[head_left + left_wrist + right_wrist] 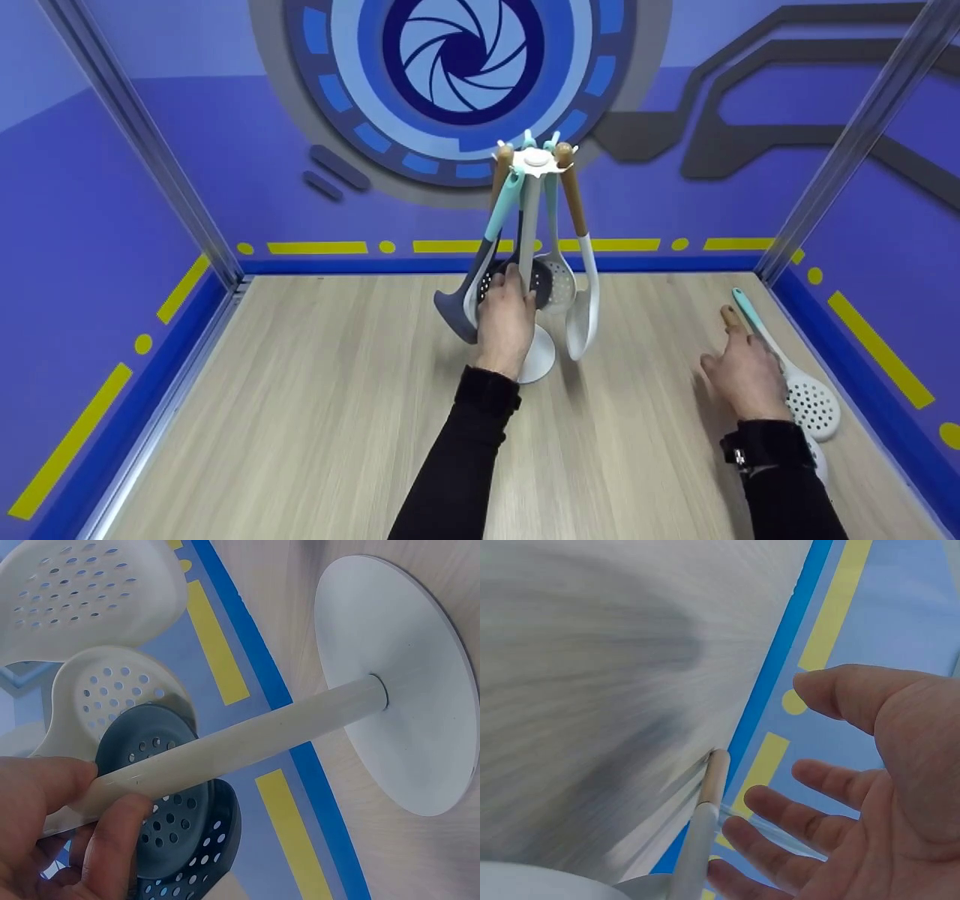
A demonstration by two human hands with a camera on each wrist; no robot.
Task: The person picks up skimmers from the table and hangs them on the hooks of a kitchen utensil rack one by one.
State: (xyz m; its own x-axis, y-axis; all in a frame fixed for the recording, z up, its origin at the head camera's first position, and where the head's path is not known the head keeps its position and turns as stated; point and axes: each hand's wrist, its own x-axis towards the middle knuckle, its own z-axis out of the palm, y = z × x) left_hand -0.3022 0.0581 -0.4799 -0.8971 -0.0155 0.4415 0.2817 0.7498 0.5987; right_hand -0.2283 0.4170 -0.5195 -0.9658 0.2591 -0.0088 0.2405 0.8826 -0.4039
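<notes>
My left hand [506,322] grips the white pole [247,739] of a rotating-style utensil stand, thumb and fingers around it. From the stand's top [535,160] hang several kitchen utensils: a dark ladle [456,311] with a teal handle, a white spoon-like utensil [583,322] with a wooden handle, and slotted ones, including a dark skimmer [154,739] behind the pole. My right hand [748,377] hovers with spread fingers over a wooden-handled utensil [714,780], holding nothing. Beside it lies a white skimmer [814,405] with a teal handle. The wooden-handled one is partly hidden under my hand and wrist.
The stand's round white base [397,675] rests on the wood-grain table [315,420]. Blue panels with yellow marks wall the table at the back [330,259] and sides. The two utensils on the right lie close to the right wall [892,360].
</notes>
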